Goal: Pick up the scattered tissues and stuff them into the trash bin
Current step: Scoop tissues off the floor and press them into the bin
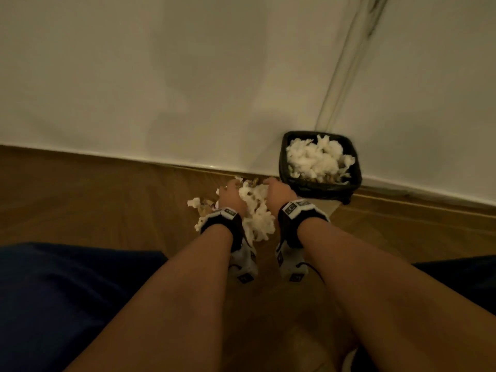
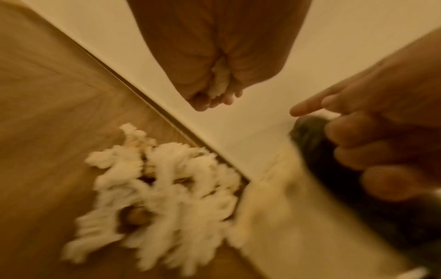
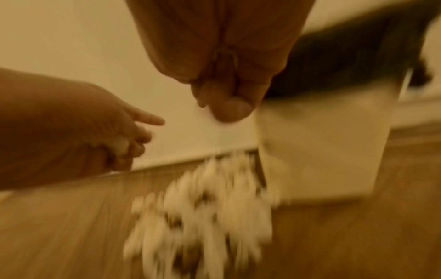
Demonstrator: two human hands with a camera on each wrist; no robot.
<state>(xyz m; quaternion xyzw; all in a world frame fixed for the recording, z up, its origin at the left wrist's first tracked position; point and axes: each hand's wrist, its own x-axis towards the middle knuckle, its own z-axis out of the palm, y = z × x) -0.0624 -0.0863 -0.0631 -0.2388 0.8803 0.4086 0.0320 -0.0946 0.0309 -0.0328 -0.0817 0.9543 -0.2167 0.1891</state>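
Observation:
A heap of white crumpled tissues (image 1: 256, 208) with brownish scraps lies on the wooden floor by the wall. It shows blurred in the wrist views as the heap (image 2: 162, 188) and the heap (image 3: 203, 207). My left hand (image 1: 230, 196) hovers over the heap's left part, fingers curled round a small wad of tissue (image 2: 219, 79). My right hand (image 1: 277, 193) is over the heap's right edge, close to the trash bin (image 1: 319, 187). Its fingers (image 3: 229, 105) are curled with nothing seen in them. The black-lined bin is piled with tissues (image 1: 314, 159).
The white wall (image 1: 188, 89) and its skirting run just behind the heap and the bin. The pale bin wall (image 3: 322, 151) stands right beside the heap. My knees in dark blue cloth (image 1: 53, 291) frame the lower view. Bare wooden floor (image 1: 94, 197) stretches left.

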